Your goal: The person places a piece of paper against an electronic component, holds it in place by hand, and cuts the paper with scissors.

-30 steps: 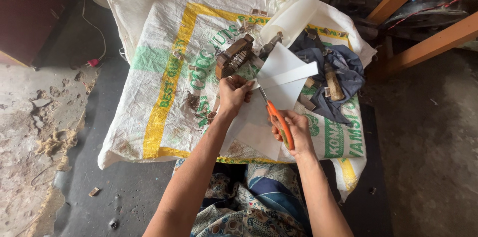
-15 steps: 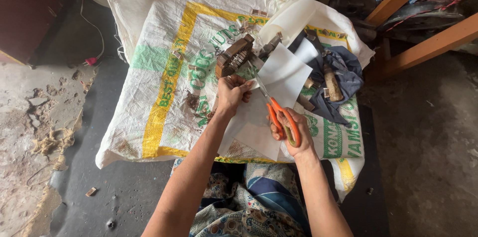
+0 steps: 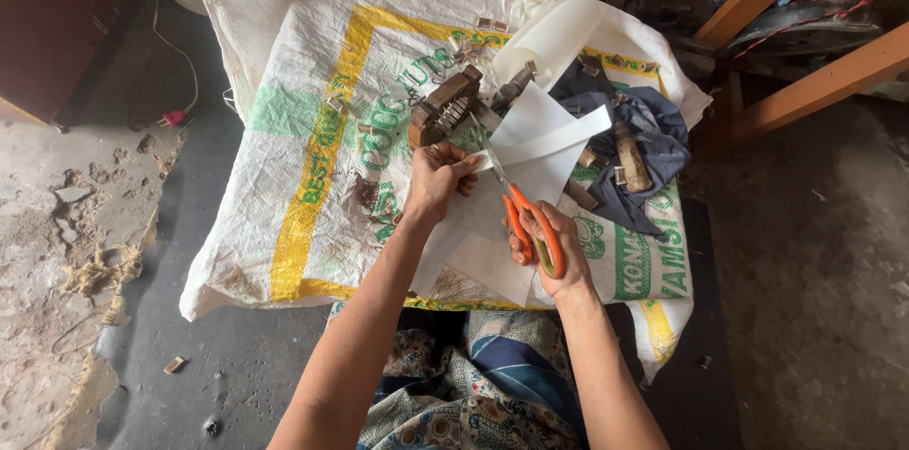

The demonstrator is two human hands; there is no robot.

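My left hand (image 3: 437, 181) pinches the edge of a white sheet (image 3: 530, 142) that lies over a printed woven sack (image 3: 322, 128). My right hand (image 3: 551, 251) grips orange-handled scissors (image 3: 525, 223), whose blades point up and left into the sheet close to my left fingers. A narrow white strip (image 3: 559, 140) stretches to the right from the cut. Just beyond my left hand sits a brown wooden block with a metal toothed part (image 3: 443, 109).
A dark blue cloth (image 3: 644, 133) with a wooden-handled tool (image 3: 630, 157) on it lies to the right. Small brown pieces are scattered on the sack. Orange wooden beams (image 3: 814, 81) cross the upper right. Broken concrete floor (image 3: 66, 223) is on the left. A patterned garment covers my lap.
The scissors have worked a little further up into the sheet, and the cut strip has swung out to the right. My left hand keeps its pinch on the sheet.
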